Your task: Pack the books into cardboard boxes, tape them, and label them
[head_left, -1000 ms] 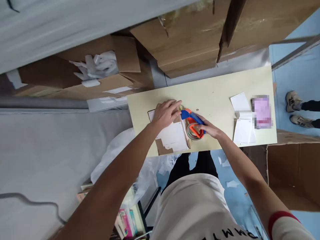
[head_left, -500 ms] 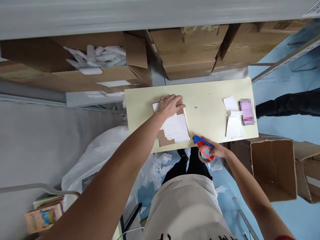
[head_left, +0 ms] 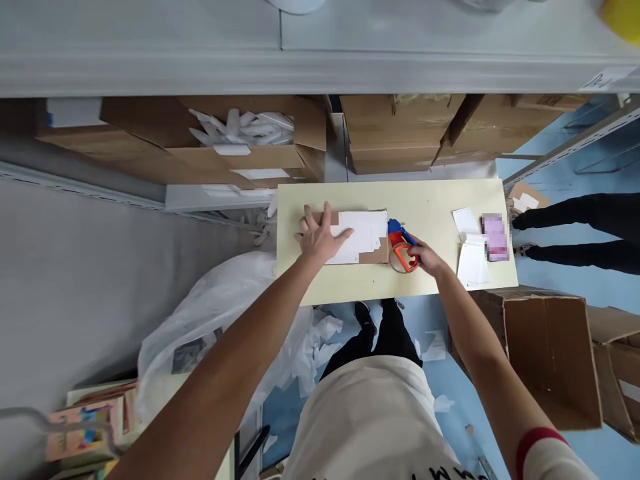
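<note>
A flat cardboard box (head_left: 374, 256) lies lengthwise on the pale table (head_left: 330, 290), with white paper sheets (head_left: 357, 230) over much of its top. My left hand (head_left: 320, 237) rests on the box's left part, its fingers spread and its thumb on the paper. In my right hand (head_left: 425, 258) is a blue and red tape dispenser (head_left: 397, 233), gripped by its handle with a roll of tape on it. The dispenser's blue head is at the right end of the box; whether tape sticks to the box there I cannot tell.
White slips (head_left: 473, 260) and a blurred pink-purple item (head_left: 495, 237) lie at the table's right. Behind stand shelved cartons (head_left: 395, 127), one open with white pieces (head_left: 245, 127). An open box (head_left: 550, 353) stands at lower right. Another person's legs (head_left: 585, 207) show at right.
The box has been turned so its long side runs left to right. My left hand has shifted to its left part. My right hand has brought the tape dispenser up to its right end.
</note>
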The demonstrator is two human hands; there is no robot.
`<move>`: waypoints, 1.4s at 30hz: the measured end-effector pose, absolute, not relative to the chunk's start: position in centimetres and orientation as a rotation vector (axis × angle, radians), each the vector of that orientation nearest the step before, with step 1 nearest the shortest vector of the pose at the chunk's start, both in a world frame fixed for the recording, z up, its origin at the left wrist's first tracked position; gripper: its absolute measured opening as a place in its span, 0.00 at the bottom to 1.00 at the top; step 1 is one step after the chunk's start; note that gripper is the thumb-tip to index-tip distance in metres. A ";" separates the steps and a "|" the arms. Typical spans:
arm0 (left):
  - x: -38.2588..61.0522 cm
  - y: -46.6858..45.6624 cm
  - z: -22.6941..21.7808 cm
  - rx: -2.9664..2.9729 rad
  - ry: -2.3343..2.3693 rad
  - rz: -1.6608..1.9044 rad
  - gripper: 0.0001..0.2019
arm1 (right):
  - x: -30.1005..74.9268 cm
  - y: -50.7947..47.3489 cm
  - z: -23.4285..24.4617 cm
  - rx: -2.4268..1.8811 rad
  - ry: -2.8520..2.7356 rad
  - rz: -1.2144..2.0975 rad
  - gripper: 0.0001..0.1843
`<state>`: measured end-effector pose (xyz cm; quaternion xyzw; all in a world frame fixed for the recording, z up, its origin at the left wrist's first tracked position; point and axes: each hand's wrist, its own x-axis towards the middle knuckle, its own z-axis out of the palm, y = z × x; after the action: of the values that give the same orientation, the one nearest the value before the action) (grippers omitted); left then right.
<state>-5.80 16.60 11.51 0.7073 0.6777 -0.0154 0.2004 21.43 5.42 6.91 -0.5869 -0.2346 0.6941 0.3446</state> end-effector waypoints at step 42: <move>-7.2 18.1 11.4 2.347 1.292 -0.161 0.53 | 20.4 2.4 7.2 -1.715 -0.901 1.879 0.47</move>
<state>-7.18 18.10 11.41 0.8516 0.4688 -0.0583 0.2271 20.36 2.39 7.24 -0.6200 -0.3256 0.6792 0.2196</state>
